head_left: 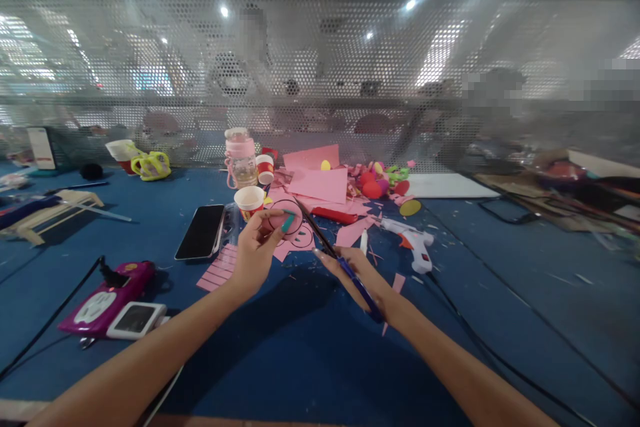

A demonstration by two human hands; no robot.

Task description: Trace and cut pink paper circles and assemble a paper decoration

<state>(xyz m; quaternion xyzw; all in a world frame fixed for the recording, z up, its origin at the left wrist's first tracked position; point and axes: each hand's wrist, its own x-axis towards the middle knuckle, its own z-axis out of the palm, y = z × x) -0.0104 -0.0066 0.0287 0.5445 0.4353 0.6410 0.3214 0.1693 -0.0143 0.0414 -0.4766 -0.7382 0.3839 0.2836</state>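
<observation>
My left hand (257, 248) is raised over the blue table (310, 353), its fingers pinched on a round pink paper piece (286, 219) with a drawn outline. My right hand (359, 275) grips blue-handled scissors (334, 255); the long dark blades point up and left toward the pink piece and look partly apart. Under the hands lie pink paper scraps (220, 268), some with drawn circles.
A black phone (201, 232), paper cups (249, 200), a pink bottle (240, 159), pink sheets (320, 181), a red marker (336, 215) and a white glue gun (415, 241) lie beyond. A purple power strip (103, 299) sits left. Black cables (500, 353) cross right. A perforated screen (320, 73) backs the table.
</observation>
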